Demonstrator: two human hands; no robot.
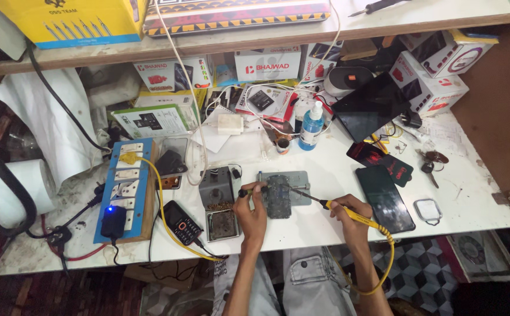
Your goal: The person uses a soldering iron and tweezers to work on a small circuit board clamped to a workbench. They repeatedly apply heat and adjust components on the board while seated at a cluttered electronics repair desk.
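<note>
— What's on the bench in front of the person?

— A dark, stripped phone circuit board (279, 196) lying on a grey metal holder plate (299, 181), near the front edge of the white worktop (325, 225), straight ahead of them.

— And the hands?

— The right hand (348, 212) is closed round a yellow-handled soldering iron (341, 209); its thin metal tip runs left and reaches the board's right side. The iron's yellow cable (383, 263) loops down off the bench by the person's knee. The left hand (253, 209) is pinched shut on a slim dark tool (250, 191), the tool's end at the board's left edge. Whether it touches the board, I can't tell from here.

— What's beside them?

— Just left of the left hand sits a grey soldering station box (216, 188) with a small metal tray (222, 225) in front of it. Further left lies a black keypad phone (182, 222), then a blue power strip board (125, 190) with a yellow plug. To the right of the iron hand rests a black smartphone (385, 198), screen dark, and behind the holder stands a clear bottle of blue liquid (311, 126).
</note>
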